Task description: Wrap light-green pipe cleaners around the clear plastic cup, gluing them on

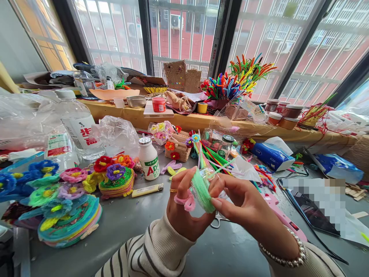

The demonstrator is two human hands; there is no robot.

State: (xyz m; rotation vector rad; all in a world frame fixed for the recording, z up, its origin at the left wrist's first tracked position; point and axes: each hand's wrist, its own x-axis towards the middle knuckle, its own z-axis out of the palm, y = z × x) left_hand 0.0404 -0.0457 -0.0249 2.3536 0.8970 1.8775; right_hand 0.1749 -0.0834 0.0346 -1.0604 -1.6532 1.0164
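Both hands meet over the grey table (pixel 132 219). My left hand (pixel 183 209) and my right hand (pixel 245 209) together pinch a flat coil of light green pipe cleaner (pixel 201 190), held on edge between the fingers. A loose green strand runs up from the coil toward the right. A small pink pipe-cleaner loop (pixel 186 202) hangs at my left fingers. My left hand wears a gold ring, my right wrist a pearl bracelet.
Finished coiled discs topped with pipe-cleaner flowers (pixel 69 215) pile up at the left. A small white bottle (pixel 149 157), a lighter (pixel 147 189) and a water bottle (pixel 77 125) stand behind. Loose pipe cleaners (pixel 213 156), scissors (pixel 217 221), a tissue pack (pixel 271 156) and a pink glue gun (pixel 284 219) lie to the right.
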